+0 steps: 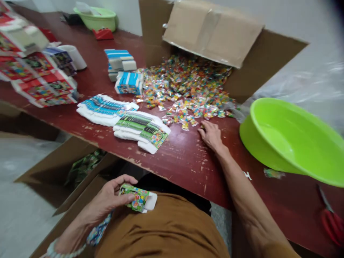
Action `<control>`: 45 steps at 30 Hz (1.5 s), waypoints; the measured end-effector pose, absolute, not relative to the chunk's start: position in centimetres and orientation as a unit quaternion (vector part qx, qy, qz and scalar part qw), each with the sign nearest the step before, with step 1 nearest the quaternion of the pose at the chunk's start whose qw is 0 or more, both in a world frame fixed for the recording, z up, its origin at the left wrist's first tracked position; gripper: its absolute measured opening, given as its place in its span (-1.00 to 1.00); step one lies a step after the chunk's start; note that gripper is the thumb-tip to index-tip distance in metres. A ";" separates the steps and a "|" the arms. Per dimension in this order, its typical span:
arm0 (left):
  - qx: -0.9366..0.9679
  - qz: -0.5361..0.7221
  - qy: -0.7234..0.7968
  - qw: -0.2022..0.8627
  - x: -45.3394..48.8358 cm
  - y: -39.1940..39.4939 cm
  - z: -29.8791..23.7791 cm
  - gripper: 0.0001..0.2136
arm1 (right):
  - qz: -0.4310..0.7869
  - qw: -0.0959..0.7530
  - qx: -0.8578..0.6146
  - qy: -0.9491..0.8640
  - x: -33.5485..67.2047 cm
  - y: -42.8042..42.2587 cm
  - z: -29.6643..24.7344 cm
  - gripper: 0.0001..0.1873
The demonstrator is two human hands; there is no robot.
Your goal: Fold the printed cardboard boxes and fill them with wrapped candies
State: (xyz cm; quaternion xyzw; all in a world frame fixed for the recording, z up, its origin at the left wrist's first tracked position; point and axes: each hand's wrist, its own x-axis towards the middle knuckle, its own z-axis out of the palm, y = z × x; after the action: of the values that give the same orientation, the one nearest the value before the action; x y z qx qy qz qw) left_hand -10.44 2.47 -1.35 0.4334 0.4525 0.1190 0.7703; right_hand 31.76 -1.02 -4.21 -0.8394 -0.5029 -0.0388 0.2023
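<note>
My left hand is closed around a small green printed candy box in front of my body. The box's white end flap sticks out to the right. On the dark red table, my right hand rests at the near edge of a heap of wrapped candies. Its thumb and fingers are bent together, and whatever lies between them is too small to make out. Left of it lies a fanned row of flat green boxes. A similar row of flat blue boxes adjoins it.
A tipped cardboard box stands behind the candies. At right are a lime green basin and red-handled scissors. Bundled red boxes and blue boxes are at left. A carton with green packs sits below the table edge.
</note>
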 end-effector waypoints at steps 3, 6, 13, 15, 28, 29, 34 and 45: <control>0.515 0.009 0.404 0.756 -12.8 3.1 -1.0 -0.75 | -0.029 0.221 -0.834 -0.505 32.1 -1.7 -5.1 -0.66; 0.517 0.027 0.388 0.762 -12.8 3.2 -0.3 -0.86 | -0.038 0.328 -0.860 -0.390 30.6 -2.8 -3.9 -0.69; 0.503 0.159 0.313 0.790 -6.3 4.0 1.3 -0.72 | 0.273 0.561 -0.641 -0.447 17.4 -4.1 2.4 -0.75; 0.533 0.165 0.294 0.776 -4.9 3.9 1.6 -0.71 | 0.333 0.593 -0.597 -0.427 14.0 -3.7 2.6 -0.80; 0.488 0.232 0.300 0.786 -3.0 2.9 0.8 -0.62 | 0.400 0.619 -0.581 -0.347 13.2 -3.2 0.7 -0.65; 0.470 0.241 0.291 0.798 -2.9 2.9 0.9 -0.64 | 0.432 0.627 -0.564 -0.319 13.2 -3.2 0.6 -0.65; 0.418 0.275 0.296 0.814 -2.2 2.4 1.3 -0.56 | 0.615 0.606 -0.425 -0.271 12.3 -3.4 0.1 -0.54; 0.329 0.228 0.330 0.855 -1.9 2.7 1.8 -0.58 | 0.195 0.545 -0.548 -0.604 12.5 -3.7 0.0 -0.83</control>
State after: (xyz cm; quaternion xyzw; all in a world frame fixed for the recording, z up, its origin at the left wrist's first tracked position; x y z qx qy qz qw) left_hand -1.91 2.72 1.76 0.3291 0.3300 0.2280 0.8549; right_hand 12.50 -3.72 -0.03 -0.5482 -0.6038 0.1949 0.5449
